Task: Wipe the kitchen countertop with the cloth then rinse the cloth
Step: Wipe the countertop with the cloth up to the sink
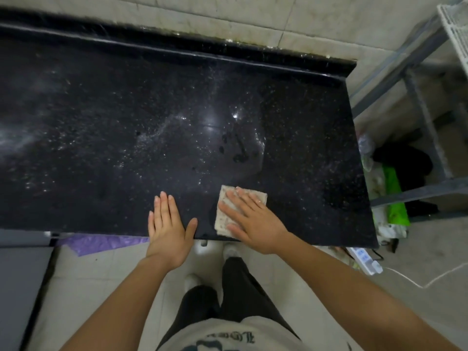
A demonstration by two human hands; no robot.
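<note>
The black speckled table (126,122) fills most of the view, its long axis running left to right, with a raised lip along the far edge against the tiled wall (329,24). Its surface shows pale streaks and a patch of dark wet blots (238,150) right of centre. Below the near edge lies pale tiled floor (106,287). A grey metal rack (417,102) stands just beside the table's right end, with green (395,196) and dark items (too blurred to identify) on its lower level.

Both bare forearms reach forward from the bottom of the view. The left hand (168,229) lies flat, palm down, on the near edge of the table, fingers straight and together, pointing away from the person, thumb spread to the right; it holds nothing. The right hand (250,221) is also flat and uncurled, palm down, fingers (236,192) angled toward the far left, pressing on the cloth (223,220).

The cloth is a beige folded pad lying flat on the table, right of the left hand and apart from it. It looks nearly square; its slightly longer side runs from the near edge toward the wall, leaning a little right.

A white power strip (364,259) lies on the floor by the table's right corner.
</note>
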